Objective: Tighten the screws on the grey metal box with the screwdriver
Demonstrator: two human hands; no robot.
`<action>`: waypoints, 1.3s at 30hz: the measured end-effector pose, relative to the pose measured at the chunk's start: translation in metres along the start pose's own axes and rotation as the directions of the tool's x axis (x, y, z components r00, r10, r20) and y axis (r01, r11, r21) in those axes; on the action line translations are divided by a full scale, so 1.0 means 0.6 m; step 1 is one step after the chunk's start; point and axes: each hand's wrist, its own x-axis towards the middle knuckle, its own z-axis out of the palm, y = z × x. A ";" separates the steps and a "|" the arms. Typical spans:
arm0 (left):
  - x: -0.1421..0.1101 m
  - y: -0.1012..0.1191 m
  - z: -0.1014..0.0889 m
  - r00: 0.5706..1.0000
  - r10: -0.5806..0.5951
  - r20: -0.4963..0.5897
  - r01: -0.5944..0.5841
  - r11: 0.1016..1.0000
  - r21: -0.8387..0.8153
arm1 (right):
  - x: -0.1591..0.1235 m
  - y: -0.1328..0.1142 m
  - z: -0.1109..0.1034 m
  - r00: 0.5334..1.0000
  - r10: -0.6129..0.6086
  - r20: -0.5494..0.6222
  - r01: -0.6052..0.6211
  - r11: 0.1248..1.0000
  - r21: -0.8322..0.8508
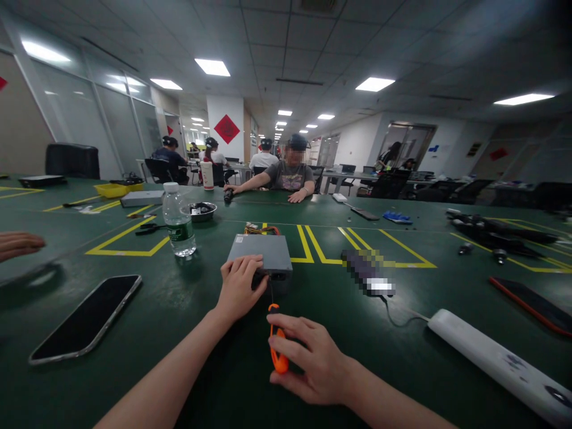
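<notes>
A grey metal computer power supply (268, 249) lies on the green table in front of me, with a bundle of coloured wires (263, 229) coming out behind it. My left hand (240, 286) grips its near left corner, fingers on the top and thumb along the near face. In my right hand (313, 360) is a screwdriver with an orange and black handle (279, 351), held between thumb and fingers. The shaft points away from me to the near face of the power supply; I cannot tell whether the tip touches a screw there.
Left of the power supply stand a water bottle (179, 226) and a metal bowl (210, 215). A phone (89, 316) lies near left, beside another person's hand (20, 244). On the right are a pixelated device (364, 271), a power strip (491, 357) and a red-edged phone (531, 304). A co-worker (290, 173) sits opposite.
</notes>
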 end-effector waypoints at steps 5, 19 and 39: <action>0.001 0.001 -0.003 1.000 0.007 0.000 -0.007 1.000 0.007 | -0.010 0.005 0.009 0.999 0.026 -0.029 -0.025 0.998 0.063; -0.001 0.003 -0.003 1.000 -0.008 0.004 0.008 1.000 -0.017 | -0.010 0.001 -0.002 0.999 0.036 0.023 -0.037 0.998 0.060; -0.001 0.003 -0.004 1.000 -0.013 0.000 0.013 1.000 -0.017 | -0.006 -0.001 0.004 1.000 -0.002 -0.025 0.002 1.000 -0.001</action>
